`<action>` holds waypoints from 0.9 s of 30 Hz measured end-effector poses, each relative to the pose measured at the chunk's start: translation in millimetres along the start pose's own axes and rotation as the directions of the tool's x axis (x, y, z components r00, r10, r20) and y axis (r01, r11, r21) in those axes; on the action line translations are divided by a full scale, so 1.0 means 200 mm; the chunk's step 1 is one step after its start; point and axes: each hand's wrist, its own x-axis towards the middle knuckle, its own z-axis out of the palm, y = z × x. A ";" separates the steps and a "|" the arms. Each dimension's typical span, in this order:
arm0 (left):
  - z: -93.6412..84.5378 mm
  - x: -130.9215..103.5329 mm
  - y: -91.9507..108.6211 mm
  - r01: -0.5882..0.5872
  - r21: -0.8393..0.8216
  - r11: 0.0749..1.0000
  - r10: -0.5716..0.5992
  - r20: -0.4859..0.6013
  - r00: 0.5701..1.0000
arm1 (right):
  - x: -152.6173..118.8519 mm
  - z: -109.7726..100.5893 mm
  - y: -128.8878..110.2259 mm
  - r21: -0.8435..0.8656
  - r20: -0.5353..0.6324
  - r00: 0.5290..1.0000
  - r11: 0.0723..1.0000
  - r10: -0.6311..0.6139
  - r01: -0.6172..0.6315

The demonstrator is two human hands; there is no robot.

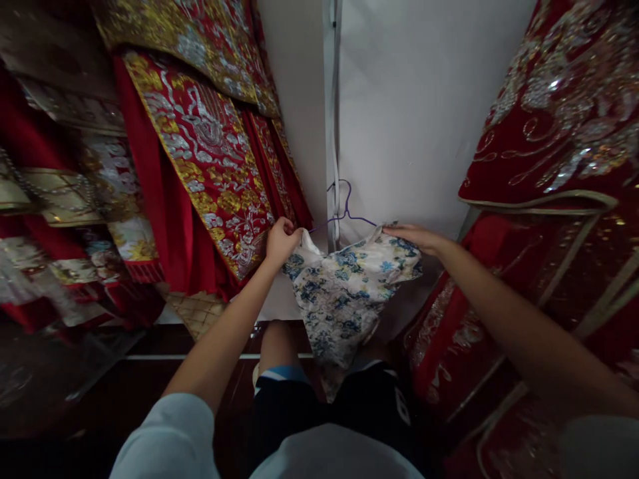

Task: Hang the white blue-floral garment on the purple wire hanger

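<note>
A white garment with blue flowers (344, 293) hangs down in front of my legs, spread between both hands. Inside its neckline is a purple hanger (346, 214), whose hook points up toward the wall. My left hand (283, 238) pinches the garment at its left shoulder, close to that end of the hanger. At the opposite shoulder my right hand (412, 234) grips the cloth, fingers on top and partly hidden by the fabric. The hanger's two ends disappear into the garment.
Red robes with gold and silver embroidery (200, 133) hang on the left. Sequined red garments (564, 120) hang close on the right. Ahead is a white wall (409, 100) with a vertical pipe or cable strip (333, 100) on it.
</note>
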 end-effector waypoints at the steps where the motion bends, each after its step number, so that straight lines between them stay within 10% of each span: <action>1: -0.02 -0.01 0.02 -0.031 0.026 0.999 0.030 0.038 0.999 | -0.01 0.02 0.03 -0.044 -0.063 0.998 0.999 -0.008 0.005; 10: -0.16 0.04 0.14 -0.370 0.208 0.905 0.314 0.259 0.913 | -0.10 0.10 0.11 0.160 -0.266 0.946 0.958 -0.188 0.236; 20: 0.01 0.10 0.26 -0.443 0.258 0.858 0.412 0.169 0.896 | -0.51 0.27 0.15 0.290 -0.348 0.929 0.929 -0.124 0.232; 24: 0.06 -0.01 0.17 -0.421 0.027 0.906 0.415 0.130 0.901 | -0.88 0.53 0.18 0.295 -0.051 0.962 0.917 -0.267 0.270; 27: 0.09 -0.13 0.14 -0.229 -0.226 0.947 0.253 0.085 0.964 | -1.07 0.70 0.16 0.269 0.324 0.838 0.892 -0.439 0.363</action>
